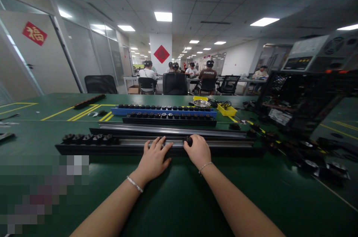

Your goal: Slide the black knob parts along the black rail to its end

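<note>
A long black rail (223,151) with a silver inner channel lies across the table in front of me. Several small black modules (88,139) sit in a row at its left end. My left hand (155,158) rests on the rail's middle with its fingers spread, holding nothing. Just right of it, my right hand (199,152) grips a small round black part (189,140) between thumb and fingers, at the rail. Its fingers hide much of the part, so whether it is seated in the channel I cannot tell. A second, silver-topped rail (167,130) lies directly behind.
Farther back are a blue strip (117,111) and a black strip (170,121), both bearing rows of black modules. A yellow tray (228,111) and metal bowl (201,104) stand beyond. Loose black parts (310,164) and an open computer case (291,99) occupy the right.
</note>
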Demonstrator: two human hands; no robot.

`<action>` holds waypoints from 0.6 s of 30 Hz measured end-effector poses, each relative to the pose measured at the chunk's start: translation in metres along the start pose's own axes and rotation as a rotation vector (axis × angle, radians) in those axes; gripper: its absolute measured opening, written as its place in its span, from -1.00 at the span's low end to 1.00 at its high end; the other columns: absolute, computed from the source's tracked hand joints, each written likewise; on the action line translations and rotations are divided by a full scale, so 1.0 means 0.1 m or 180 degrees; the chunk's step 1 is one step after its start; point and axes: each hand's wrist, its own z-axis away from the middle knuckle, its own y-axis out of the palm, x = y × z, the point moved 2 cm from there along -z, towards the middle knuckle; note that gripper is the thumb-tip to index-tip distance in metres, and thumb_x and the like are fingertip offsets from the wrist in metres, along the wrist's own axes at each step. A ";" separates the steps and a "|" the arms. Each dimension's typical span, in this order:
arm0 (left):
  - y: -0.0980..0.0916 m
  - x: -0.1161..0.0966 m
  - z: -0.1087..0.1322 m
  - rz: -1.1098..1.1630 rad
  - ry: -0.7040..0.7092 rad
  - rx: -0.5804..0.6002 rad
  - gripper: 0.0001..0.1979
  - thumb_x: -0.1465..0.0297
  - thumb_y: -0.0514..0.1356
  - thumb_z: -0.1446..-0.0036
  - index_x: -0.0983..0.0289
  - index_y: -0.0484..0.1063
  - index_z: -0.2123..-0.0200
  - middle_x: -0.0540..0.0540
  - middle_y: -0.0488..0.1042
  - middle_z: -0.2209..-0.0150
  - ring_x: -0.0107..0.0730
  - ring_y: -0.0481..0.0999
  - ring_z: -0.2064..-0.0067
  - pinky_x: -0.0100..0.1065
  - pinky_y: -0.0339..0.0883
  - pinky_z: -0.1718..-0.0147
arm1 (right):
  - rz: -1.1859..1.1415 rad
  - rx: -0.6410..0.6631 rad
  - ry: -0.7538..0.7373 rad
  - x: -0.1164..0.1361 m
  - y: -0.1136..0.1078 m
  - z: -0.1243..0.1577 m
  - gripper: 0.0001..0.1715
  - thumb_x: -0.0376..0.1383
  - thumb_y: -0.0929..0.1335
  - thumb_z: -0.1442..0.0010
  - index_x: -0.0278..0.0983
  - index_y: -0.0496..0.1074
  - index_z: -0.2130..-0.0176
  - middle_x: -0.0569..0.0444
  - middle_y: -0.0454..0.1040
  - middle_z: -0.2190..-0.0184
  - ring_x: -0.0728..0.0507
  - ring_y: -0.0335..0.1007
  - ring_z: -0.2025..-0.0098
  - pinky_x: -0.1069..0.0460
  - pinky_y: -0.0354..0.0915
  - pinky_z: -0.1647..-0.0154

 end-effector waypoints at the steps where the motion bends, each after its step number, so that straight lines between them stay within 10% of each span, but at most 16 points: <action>1: 0.00 0.00 0.00 0.0001 -0.0006 -0.0001 -0.47 0.26 0.14 -0.07 0.00 0.18 -0.14 0.14 0.18 -0.23 0.01 0.09 -0.24 0.13 -0.07 -0.12 | 0.0025 -0.0014 -0.0005 -0.02 -0.01 0.00 -0.79 -0.21 0.25 -0.12 -0.26 0.41 0.35 -0.05 0.48 0.31 -0.19 0.33 0.18 -0.03 0.20 0.15; 18: 0.01 0.02 0.01 -0.0041 0.0036 0.0002 -0.45 0.26 0.13 -0.08 -0.01 0.14 -0.17 0.15 0.15 -0.24 0.01 0.07 -0.25 0.14 -0.09 -0.12 | -0.0092 -0.0417 0.0077 -0.16 0.03 0.04 -0.73 -0.18 0.29 -0.08 -0.29 0.48 0.31 -0.08 0.51 0.17 -0.21 0.33 0.06 -0.10 0.11 -0.06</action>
